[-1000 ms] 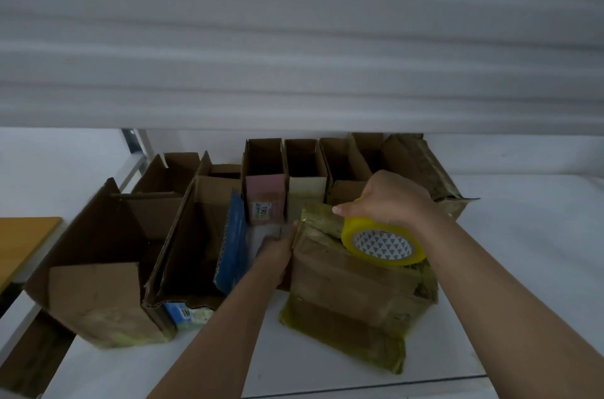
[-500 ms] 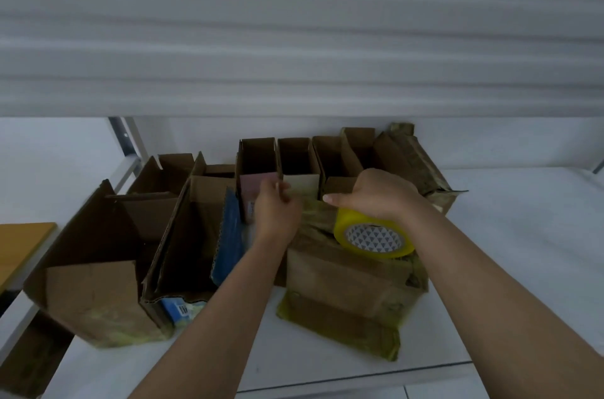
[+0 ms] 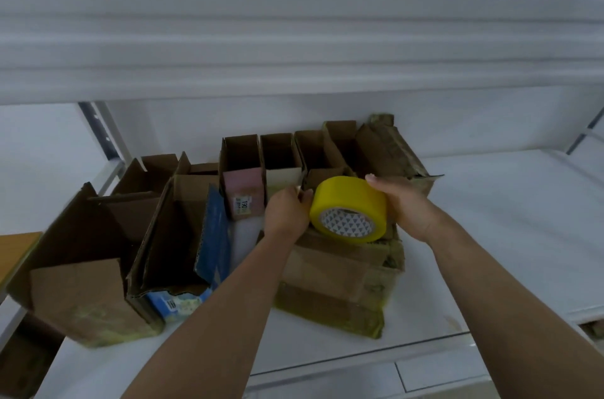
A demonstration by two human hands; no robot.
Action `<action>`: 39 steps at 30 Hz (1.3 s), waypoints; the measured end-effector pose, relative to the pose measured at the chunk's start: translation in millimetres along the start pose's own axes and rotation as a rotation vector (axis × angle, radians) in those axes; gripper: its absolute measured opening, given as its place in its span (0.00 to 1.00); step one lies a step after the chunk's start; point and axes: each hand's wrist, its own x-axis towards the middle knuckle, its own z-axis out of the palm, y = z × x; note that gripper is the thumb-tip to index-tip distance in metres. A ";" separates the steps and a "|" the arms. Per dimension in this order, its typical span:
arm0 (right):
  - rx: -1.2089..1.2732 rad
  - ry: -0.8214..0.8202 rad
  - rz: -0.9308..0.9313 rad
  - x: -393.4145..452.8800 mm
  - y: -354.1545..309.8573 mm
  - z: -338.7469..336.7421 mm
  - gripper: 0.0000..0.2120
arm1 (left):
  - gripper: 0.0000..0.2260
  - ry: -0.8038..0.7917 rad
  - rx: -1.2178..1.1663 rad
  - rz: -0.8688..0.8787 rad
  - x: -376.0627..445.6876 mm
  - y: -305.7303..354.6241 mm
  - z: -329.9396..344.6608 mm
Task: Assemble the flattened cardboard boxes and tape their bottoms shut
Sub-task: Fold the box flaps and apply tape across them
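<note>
A yellow tape roll [image 3: 349, 202] is held up by my right hand [image 3: 403, 205], whose fingers curl round its right side. My left hand [image 3: 287, 212] is at the roll's left edge with fingertips pinched together there, apparently on the tape's end; the strip itself is too thin to see. Under both hands a brown cardboard box [image 3: 340, 277] lies bottom-up on the white shelf [image 3: 490, 235], with yellowish tape on its edges.
Several open cardboard boxes stand around: two large ones at the left [image 3: 81, 254] [image 3: 176, 235], one with a blue printed panel [image 3: 214, 238], and a row of small ones at the back [image 3: 281, 156]. A white shelf overhangs above. A wooden surface [image 3: 16, 251] shows far left.
My right hand has lifted the tape roll off the box and turned it. My left hand has moved from the box's left side up to the roll's edge.
</note>
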 end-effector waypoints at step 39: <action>-1.101 0.216 0.461 -34.3 35.9 -92.3 0.29 | 0.37 -0.040 0.396 0.131 -11.0 14.1 20.7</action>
